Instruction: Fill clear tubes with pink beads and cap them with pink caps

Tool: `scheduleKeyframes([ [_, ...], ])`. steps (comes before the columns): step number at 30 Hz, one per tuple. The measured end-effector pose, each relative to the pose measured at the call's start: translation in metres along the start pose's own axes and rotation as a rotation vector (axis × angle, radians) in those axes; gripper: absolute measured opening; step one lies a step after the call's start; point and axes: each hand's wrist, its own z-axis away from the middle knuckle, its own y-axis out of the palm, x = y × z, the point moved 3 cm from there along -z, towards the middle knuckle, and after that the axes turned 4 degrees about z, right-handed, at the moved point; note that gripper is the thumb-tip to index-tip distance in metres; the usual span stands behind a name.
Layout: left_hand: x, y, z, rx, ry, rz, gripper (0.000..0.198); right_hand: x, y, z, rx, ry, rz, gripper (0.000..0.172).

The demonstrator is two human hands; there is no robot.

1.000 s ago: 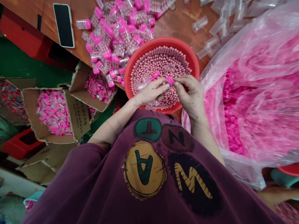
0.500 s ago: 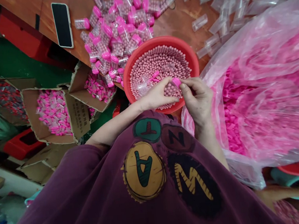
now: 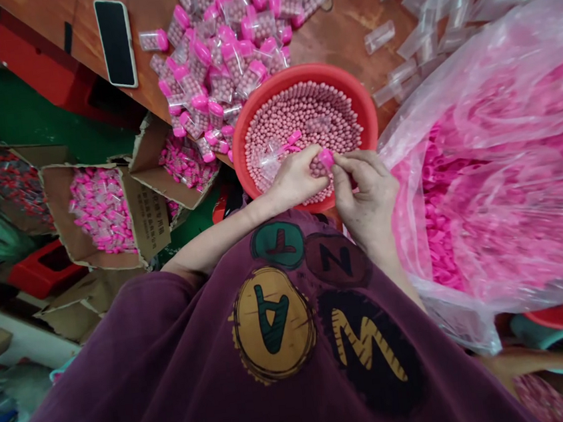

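Over the near side of a red basin (image 3: 370, 118), my left hand (image 3: 294, 177) is closed around a small clear tube of pink beads (image 3: 316, 167). At the tube's right end is a bright pink cap (image 3: 326, 158). The thumb and fingertips of my right hand (image 3: 367, 192) pinch at that cap's edge. Pink beads (image 3: 301, 111) fill the basin beneath both hands. On the beads lie a clear tube (image 3: 270, 160) and loose pink pieces (image 3: 294, 138). My fingers partly cover the held tube.
Capped, bead-filled tubes (image 3: 218, 63) are heaped behind the basin, near a phone (image 3: 116, 44). Clear tubes (image 3: 427, 34) lie back right. A plastic bag of pink parts (image 3: 509, 173) stands right, cartons of pink pieces (image 3: 100, 210) left. Another person's arm (image 3: 533, 360) shows lower right.
My right hand has moved slightly left and lower, closer to my left hand. The left hand's fingers have closed more around the tube, and the cap has shifted a little left.
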Motion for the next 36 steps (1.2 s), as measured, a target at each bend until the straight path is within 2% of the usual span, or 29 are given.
scheduleKeyframes([
  [6,0.012,0.008,0.007,-0.128,-0.120,0.057,0.050,-0.005,0.022,0.006,-0.145,0.064,-0.007,0.032],
  [9,0.019,0.007,0.011,-0.162,-0.176,0.085,0.053,-0.012,0.033,0.012,-0.166,0.076,0.000,0.032],
  [16,0.025,-0.001,0.008,-0.073,-0.264,0.224,0.045,-0.024,0.038,0.020,-0.074,0.036,-0.064,0.038],
  [18,0.024,-0.004,0.004,-0.054,-0.248,0.209,0.041,-0.027,0.035,0.018,-0.036,0.057,-0.120,0.039],
  [21,0.021,-0.007,-0.002,0.036,-0.192,0.219,0.035,-0.032,0.027,0.014,0.015,0.101,-0.270,0.036],
  [24,0.017,-0.008,-0.001,0.124,-0.135,0.298,0.037,-0.037,0.021,0.012,-0.008,0.156,-0.335,0.032],
  [29,0.013,-0.006,0.014,0.249,-0.184,0.436,0.047,-0.035,0.023,0.017,-0.120,0.107,-0.167,0.032],
  [36,0.005,0.005,0.024,0.198,-0.254,0.630,0.047,-0.019,0.026,0.024,-0.149,-0.012,0.020,0.043],
])
